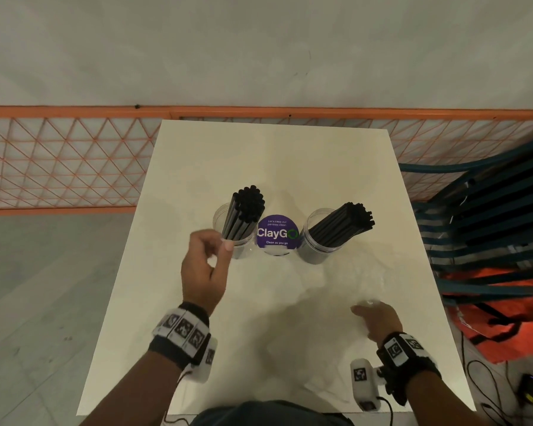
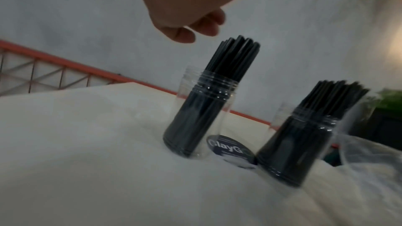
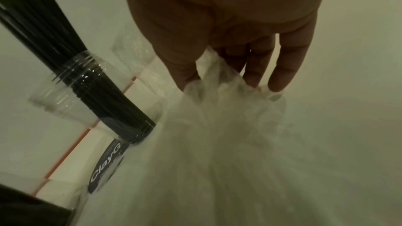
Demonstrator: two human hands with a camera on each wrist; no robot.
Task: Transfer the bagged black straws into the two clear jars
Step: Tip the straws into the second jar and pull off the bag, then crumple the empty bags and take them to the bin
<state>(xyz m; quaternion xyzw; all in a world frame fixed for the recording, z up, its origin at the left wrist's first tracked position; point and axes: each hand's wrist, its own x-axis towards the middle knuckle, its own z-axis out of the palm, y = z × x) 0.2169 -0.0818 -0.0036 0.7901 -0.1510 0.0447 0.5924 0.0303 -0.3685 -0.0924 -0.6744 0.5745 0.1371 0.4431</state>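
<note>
Gripping clear bag (image 3: 217, 126) in right hand (image 1: 379, 318), left hand (image 1: 203, 269) beside jar (image 1: 219, 215)

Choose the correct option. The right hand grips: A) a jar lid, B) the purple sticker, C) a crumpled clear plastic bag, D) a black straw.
C: the right hand bunches the clear plastic bag in its fingers, while the black straws stand in the clear jars.

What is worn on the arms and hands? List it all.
The left hand and right hand: no gloves, no sleeves. Each wrist has a black strap with white blocks bearing black square codes, and a white camera pod trailing a black cable.
</note>
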